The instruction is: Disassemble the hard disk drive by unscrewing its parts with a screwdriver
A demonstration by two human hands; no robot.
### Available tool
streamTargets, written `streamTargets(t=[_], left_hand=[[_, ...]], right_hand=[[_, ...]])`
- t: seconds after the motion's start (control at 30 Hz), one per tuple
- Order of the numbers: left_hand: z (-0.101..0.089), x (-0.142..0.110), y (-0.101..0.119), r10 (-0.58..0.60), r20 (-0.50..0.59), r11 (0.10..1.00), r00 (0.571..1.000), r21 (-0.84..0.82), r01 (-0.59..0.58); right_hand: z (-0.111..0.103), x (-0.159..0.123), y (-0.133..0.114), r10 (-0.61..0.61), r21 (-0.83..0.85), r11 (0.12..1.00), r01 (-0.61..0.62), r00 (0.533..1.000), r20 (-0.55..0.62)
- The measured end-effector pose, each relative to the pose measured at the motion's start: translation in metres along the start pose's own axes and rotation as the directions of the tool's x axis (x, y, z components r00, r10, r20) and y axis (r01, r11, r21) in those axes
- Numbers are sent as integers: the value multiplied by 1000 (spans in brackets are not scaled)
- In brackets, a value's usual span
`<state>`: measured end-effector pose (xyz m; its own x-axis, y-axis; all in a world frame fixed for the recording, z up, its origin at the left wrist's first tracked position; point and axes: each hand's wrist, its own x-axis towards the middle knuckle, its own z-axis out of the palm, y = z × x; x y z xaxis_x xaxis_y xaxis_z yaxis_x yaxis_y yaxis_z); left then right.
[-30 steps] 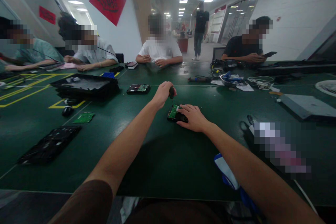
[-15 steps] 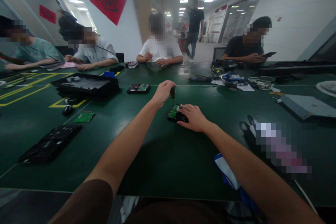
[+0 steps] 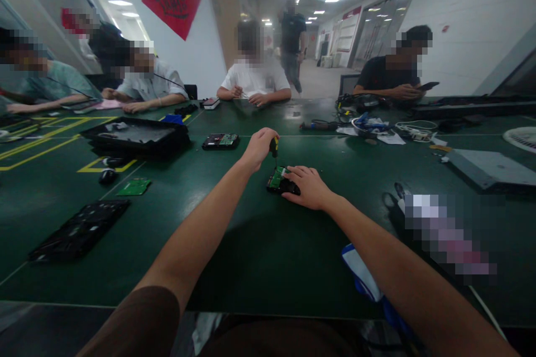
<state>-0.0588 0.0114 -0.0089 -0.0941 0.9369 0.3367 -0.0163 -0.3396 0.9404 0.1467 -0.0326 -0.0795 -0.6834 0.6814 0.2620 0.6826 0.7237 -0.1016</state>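
My left hand [image 3: 259,149] is closed round the handle of a black and yellow screwdriver [image 3: 274,147]. The screwdriver stands upright, its thin shaft reaching down to the green circuit board side of a hard drive [image 3: 275,181]. Lying on the dark green table, that drive is held by my right hand [image 3: 310,186], its fingers over the top and the thumb along the near edge. My right fingers hide part of the drive. Exactly where the screwdriver's tip meets the board is too small to make out.
Left lie a second hard drive [image 3: 220,141], a loose green circuit board [image 3: 134,187], a black tray [image 3: 138,136] and a black panel [image 3: 79,231]. Right are a grey metal case [image 3: 494,170] and a blue-white cloth item [image 3: 362,273]. Several people sit across the table.
The screwdriver's handle has turned in my left hand, showing yellow now. My right hand and the drive stay put. A walking person in the background has moved left.
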Motion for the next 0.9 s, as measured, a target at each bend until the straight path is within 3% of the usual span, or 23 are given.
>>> streamTargets(t=[0.2,0.33,0.47,0.9], left_hand=[[4,-5,2,-109,190,961,976,-231,153],[4,-7,7,-86,157,974,984,-194,116],[3,-6,8,1,79,999,997,-45,3],[6,-10,12,-5,208,989,978,-144,36]], right_hand=[[0,-1,0,-8,-3,1000,8,1000,-10],[0,-1,0,-8,-6,1000,8,1000,-9],[-1,0,0,-2,-9,1000,2,1000,-3],[-4,0,-2,6,-4,1000,-6,1000,16]])
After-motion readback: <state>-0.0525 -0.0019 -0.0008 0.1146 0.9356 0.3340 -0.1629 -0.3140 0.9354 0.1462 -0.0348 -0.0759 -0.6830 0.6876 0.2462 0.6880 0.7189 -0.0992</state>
